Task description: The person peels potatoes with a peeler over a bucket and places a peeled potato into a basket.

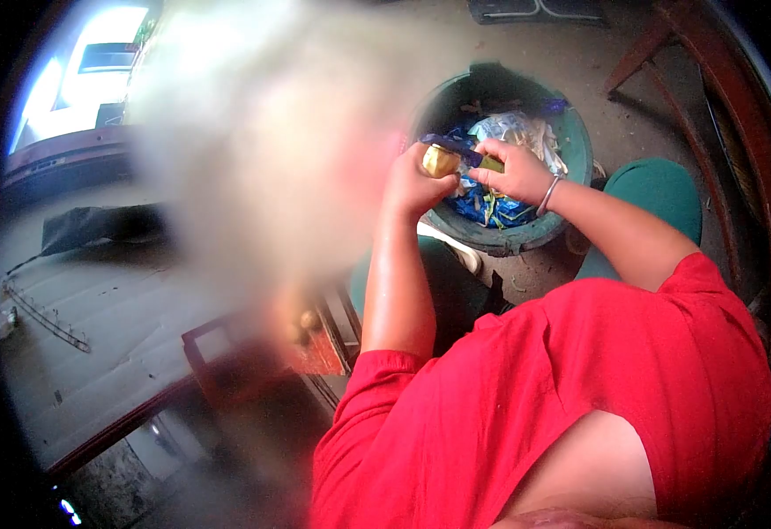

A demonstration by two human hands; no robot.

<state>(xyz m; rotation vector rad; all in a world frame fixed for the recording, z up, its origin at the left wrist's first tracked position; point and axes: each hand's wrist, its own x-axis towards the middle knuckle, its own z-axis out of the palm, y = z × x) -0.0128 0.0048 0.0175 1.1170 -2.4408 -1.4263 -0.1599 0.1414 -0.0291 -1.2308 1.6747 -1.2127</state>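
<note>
Gripping a pale yellow, rounded piece of produce [441, 160] with the left hand [422, 181], thumb folding in along its lower side. Holding it above the near-left part of the round green bin [582, 145]. Closing the right hand [513, 173] around the yellow-green handle [491, 164] of a tool, its dark blade [450, 146] lying along the top of the produce. Wearing a bracelet [547, 196] on the right wrist, a red top [544, 379] on the body. Leaning over the bin, with a green-clad knee [659, 196] just beside its right edge. Noting inside the bin: blue plastic [491, 208], whitish plastic [507, 130], pale scraps [546, 144]. Noting well left of the bin: a surface [130, 317] bearing dark cloth-like material [103, 227] and a thin chain-like item [48, 319]. Seeing small round items [304, 324] in a reddish container [319, 351], below and left of the bin, too blurred for identifying. Noting a dark wooden frame [751, 115] right of the bin.
</note>
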